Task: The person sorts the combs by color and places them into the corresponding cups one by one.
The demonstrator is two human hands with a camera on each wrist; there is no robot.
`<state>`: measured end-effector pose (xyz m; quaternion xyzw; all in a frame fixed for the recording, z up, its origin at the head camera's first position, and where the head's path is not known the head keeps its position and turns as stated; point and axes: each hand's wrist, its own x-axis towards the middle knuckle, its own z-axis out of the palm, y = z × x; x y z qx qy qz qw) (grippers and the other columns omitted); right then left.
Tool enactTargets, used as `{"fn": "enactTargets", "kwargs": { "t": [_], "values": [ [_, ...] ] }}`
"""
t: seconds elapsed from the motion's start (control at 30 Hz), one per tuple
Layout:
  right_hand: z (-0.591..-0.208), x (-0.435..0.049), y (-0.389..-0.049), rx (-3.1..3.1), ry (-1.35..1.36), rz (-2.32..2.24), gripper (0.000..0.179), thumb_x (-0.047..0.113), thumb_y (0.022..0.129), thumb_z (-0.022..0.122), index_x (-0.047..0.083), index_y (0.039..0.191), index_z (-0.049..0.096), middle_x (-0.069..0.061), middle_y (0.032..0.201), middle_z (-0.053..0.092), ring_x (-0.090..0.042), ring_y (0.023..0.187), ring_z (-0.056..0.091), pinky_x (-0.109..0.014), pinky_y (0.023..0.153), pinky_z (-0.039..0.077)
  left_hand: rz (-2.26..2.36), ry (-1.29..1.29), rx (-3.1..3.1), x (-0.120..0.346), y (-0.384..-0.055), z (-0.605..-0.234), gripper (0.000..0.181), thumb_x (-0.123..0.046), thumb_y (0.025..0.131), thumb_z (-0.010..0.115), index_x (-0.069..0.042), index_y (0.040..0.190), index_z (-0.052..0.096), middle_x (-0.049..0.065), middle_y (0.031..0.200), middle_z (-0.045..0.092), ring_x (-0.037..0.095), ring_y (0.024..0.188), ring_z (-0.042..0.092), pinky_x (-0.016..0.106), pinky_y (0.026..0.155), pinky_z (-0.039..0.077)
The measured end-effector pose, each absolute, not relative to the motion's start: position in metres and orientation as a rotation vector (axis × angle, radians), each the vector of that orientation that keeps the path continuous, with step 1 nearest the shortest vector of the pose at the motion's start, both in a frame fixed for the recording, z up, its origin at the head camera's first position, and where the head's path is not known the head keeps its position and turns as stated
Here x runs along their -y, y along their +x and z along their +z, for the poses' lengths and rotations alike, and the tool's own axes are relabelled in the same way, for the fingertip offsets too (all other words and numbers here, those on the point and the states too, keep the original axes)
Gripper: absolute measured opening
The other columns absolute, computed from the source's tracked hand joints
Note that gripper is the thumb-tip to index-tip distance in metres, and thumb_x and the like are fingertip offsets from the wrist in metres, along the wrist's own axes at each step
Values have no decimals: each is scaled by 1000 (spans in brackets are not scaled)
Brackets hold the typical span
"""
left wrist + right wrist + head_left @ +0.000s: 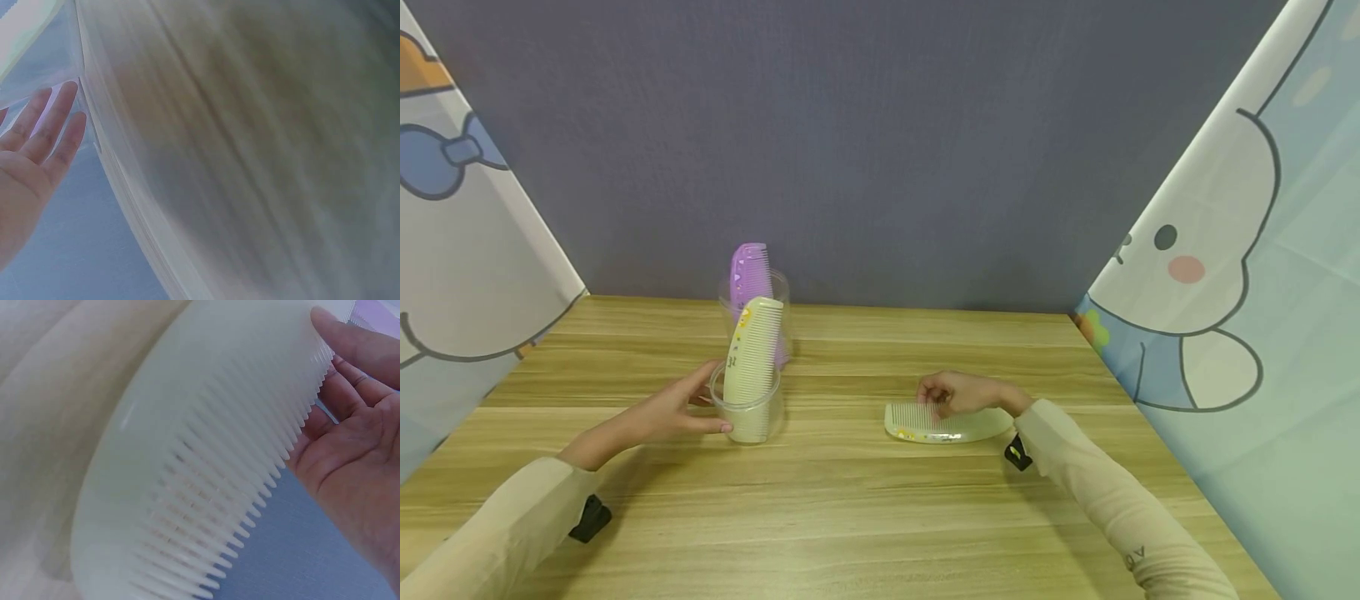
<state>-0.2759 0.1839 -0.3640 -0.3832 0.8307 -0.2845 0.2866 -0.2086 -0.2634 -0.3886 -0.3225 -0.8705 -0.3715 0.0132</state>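
Note:
In the head view, a pale green comb (752, 350) with a yellow printed pattern leans in a clear plastic cup (777, 410). My left hand (673, 407) is at the cup's left side, thumb at its near wall and fingers toward its far side. The left wrist view shows those fingers (50, 128) fairly straight and spread. My right hand (958, 393) pinches a second pale green comb (977, 426) by its toothed side, the thumb on one face and curled fingers behind. This comb lies lengthwise, close over the table.
Behind the near cup stands another clear cup (784, 292) with a purple comb (750, 271) in it. Wood-grain table (850, 517) lies under everything. A dark grey panel (850, 150) rises at the back, with cartoon-printed sheets (1210, 225) on both sides.

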Motion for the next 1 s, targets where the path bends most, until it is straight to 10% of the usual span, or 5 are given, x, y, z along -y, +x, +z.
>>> {"fn": "enactTargets", "kwargs": {
  "t": [1.0],
  "values": [
    [-347,-161,-292,-2376,-964,-1274,29,-1,86,58,-5,112,48,-21,103,60,-17,89,57,-25,72,51,-1138,-989,2737,265,-210,-392,83,-19,76,74,-1,140,24,20,123,53,14,95,62,36,79,54]
  ]
}}
